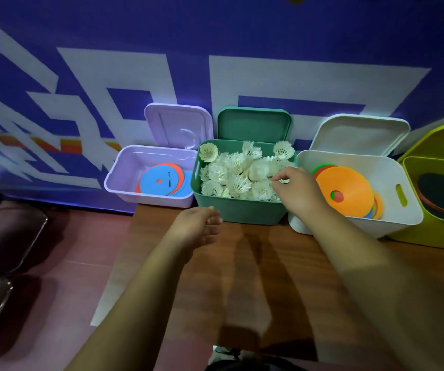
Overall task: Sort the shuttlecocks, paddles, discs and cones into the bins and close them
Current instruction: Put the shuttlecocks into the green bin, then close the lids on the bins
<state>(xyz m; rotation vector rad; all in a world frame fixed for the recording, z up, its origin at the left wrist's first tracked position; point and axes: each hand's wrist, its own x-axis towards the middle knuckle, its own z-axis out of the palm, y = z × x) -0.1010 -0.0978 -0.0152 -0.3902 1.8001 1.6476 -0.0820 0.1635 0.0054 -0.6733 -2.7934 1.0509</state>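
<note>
Four open bins stand in a row against the wall. The lilac bin point(124, 180) holds flat blue and orange discs point(162, 183). A heap of white shuttlecocks point(237, 175) fills the green bin point(239, 212). Orange cones point(345, 190) lie stacked in the white bin point(392, 194). The yellow-green bin point(429, 234) at the right edge holds dark paddles point(443, 194). My right hand point(298, 192) reaches over the green bin's right side, fingertips among the shuttlecocks; whether it pinches one is unclear. My left hand point(196, 226) hovers just before the green bin, fingers loose, holding nothing.
The bins sit on a wooden table point(242, 277) whose left edge runs past the lilac bin. All lids stand tilted back against the blue and white wall point(215, 49). Dark chairs point(4, 236) stand on the red floor at left.
</note>
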